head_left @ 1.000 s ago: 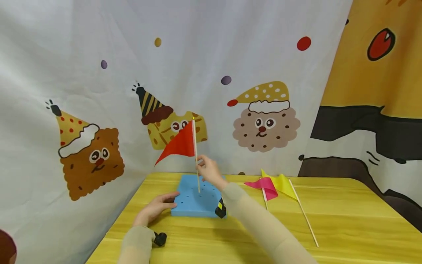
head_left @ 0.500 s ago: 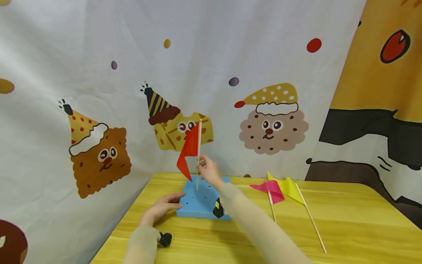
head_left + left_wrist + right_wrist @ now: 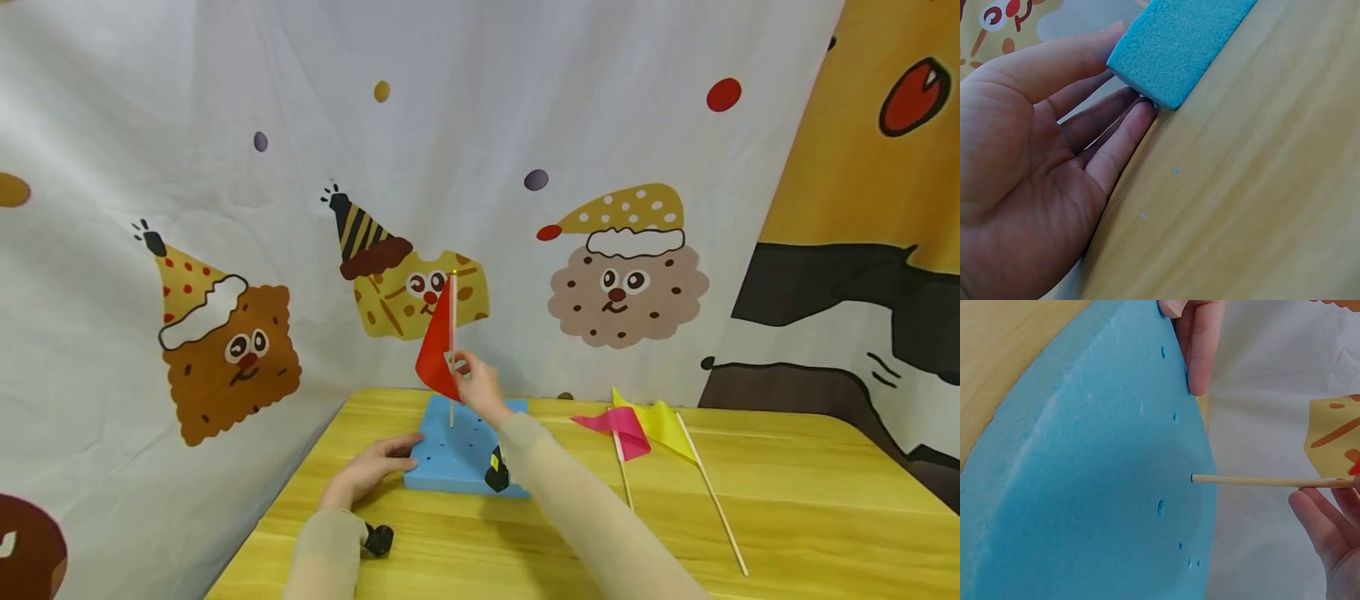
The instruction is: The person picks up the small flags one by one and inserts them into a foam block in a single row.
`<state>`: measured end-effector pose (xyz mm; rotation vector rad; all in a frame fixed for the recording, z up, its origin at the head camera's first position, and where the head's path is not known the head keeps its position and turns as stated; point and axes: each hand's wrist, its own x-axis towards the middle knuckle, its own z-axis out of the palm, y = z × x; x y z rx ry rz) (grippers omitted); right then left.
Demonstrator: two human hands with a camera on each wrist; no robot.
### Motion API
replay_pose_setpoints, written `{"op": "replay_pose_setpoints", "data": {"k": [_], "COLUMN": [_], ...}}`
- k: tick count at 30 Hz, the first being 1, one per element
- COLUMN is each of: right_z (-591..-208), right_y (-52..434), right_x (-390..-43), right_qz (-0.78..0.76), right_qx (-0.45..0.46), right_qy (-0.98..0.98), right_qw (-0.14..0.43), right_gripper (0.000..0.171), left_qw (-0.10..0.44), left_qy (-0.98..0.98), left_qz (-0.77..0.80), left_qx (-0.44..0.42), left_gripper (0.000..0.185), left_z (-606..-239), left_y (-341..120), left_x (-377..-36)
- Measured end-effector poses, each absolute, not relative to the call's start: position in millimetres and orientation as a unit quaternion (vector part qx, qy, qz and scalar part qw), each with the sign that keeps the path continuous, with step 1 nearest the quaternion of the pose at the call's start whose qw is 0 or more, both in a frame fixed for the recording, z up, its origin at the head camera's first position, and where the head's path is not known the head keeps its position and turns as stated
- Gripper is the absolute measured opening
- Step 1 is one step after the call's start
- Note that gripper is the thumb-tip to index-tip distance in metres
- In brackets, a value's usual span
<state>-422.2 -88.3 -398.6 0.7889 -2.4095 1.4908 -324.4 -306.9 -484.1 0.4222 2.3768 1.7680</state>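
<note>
Your left hand (image 3: 369, 473) lies at the near left corner of the blue foam block (image 3: 463, 454), fingers straight and relaxed, their tips touching the block's edge and holding nothing; the left wrist view shows them laid flat on the yellow surface (image 3: 787, 508) against that corner. The block sits toward the far left of the surface, close to the printed backdrop (image 3: 225, 250), its top dotted with small holes. Just right of the block's middle, your right hand (image 3: 477, 388) pinches the wooden stick of the red flag (image 3: 437, 346) a little below the cloth. The stick's long axis runs nearly straight up and down, its lower end meeting the foam toward the far side of the block, directly below your right hand; the right wrist view shows the tip at the foam, though how deep it sits you cannot tell. So the right hand is the one on the flag, the left only steadies. Further right, well apart from the block, a pink flag (image 3: 620, 427) and a yellow flag (image 3: 662, 421) lie flat, sticks pointing near
</note>
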Motion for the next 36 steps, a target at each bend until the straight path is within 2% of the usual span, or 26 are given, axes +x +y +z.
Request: {"op": "replay_pose_setpoints", "data": {"k": [15,36], "right_z": [-397.2,-400.1], "right_y": [-85.9,-84.6], "right_x": [-419.9,-422.7], "right_qz": [0.529,0.528], "right_qx": [0.277,0.274], "right_qy": [-0.8,-0.8], "right_qw": [0.057,0.077], "right_gripper": [0.027,0.019], "left_qw": [0.073,0.081], "left_qy": [0.794,0.792], "left_qz": [0.588,0.589], "left_qx": [0.138,0.139], "left_gripper": [0.056,0.057], "left_z": [-484.2,-484.0], "left_y": [-308.0,-306.4], "left_x": [-322.6,-326.1]}}
